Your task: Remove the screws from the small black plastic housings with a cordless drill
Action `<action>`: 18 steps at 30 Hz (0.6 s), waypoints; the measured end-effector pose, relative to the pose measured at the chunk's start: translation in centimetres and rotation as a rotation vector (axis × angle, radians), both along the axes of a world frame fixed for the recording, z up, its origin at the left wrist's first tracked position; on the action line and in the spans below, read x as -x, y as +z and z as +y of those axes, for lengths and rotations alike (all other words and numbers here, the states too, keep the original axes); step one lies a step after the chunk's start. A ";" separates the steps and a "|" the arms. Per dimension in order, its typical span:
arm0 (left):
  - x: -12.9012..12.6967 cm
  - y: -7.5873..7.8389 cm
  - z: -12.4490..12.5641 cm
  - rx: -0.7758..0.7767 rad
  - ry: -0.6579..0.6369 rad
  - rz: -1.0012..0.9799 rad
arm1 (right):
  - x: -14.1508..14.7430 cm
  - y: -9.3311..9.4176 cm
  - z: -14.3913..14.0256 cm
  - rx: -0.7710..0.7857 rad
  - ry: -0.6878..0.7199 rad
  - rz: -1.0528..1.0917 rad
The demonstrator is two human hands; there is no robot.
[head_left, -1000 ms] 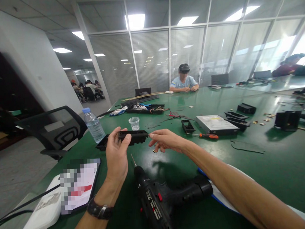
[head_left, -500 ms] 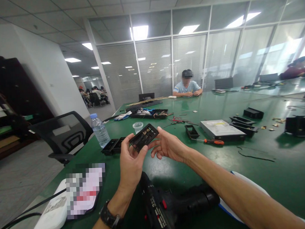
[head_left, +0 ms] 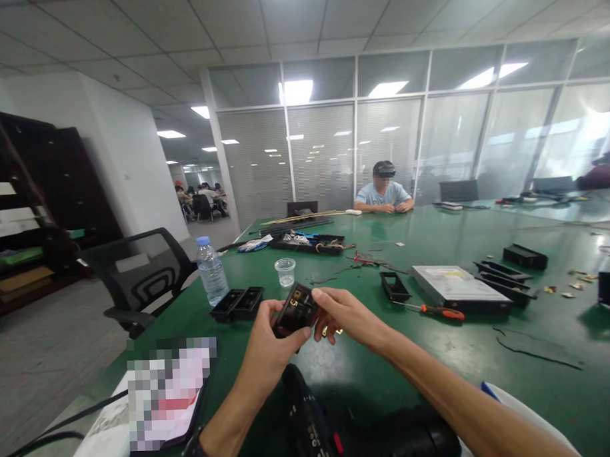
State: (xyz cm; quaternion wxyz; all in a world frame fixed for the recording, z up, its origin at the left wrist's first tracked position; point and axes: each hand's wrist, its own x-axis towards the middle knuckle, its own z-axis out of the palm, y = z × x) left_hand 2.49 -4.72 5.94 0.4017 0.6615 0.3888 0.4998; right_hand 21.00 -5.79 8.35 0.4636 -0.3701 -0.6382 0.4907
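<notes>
My left hand (head_left: 271,339) grips a small black plastic housing (head_left: 294,315) from its left side, thumb along the lower edge. Brass-coloured parts show inside the housing, which is tilted above the table. My right hand (head_left: 342,310) has its thumb on the housing's upper right corner, with the other fingers curled at its right side. Small gold-coloured pieces (head_left: 332,332) show by those fingers; whether they are held or lie on the table, I cannot tell. A black power tool with a red button (head_left: 337,441), looking like a cordless drill, lies below my hands.
Left are black frames (head_left: 237,304), a water bottle (head_left: 211,272), a clear cup (head_left: 285,272) and a phone (head_left: 191,399). Right are an orange-handled screwdriver (head_left: 441,312), a flat metal drive (head_left: 447,283), black housings (head_left: 525,255) and brass bits (head_left: 570,289). A person (head_left: 384,192) sits opposite.
My hands have lowered slightly, and the housing is turned more upright. The right fingers have come in closer against it, and gold-coloured pieces now show beside them. The view has tilted up.
</notes>
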 end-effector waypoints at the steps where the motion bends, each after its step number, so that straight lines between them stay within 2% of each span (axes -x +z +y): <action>1: 0.1 0.1 -0.1 0.017 -0.016 -0.005 | 0.2 0.3 -0.3 -0.020 -0.003 -0.029; 6: 0.5 0.6 -0.8 0.059 -0.185 -0.112 | 1.2 1.3 -1.8 -0.088 -0.014 -0.157; 9: 0.8 0.5 -0.7 -0.003 -0.210 -0.102 | 1.5 1.1 -2.0 -0.099 -0.021 -0.220; 12: 1.5 0.0 0.3 0.013 -0.110 -0.145 | 1.3 0.7 -1.5 -0.102 -0.071 -0.245; 15: 2.6 -0.8 1.7 0.071 0.061 -0.234 | 0.4 0.5 -1.0 -0.128 -0.242 -0.281; 18: 3.6 -1.7 3.0 0.063 0.180 -0.334 | -0.9 0.4 -1.8 -0.199 -0.337 -0.412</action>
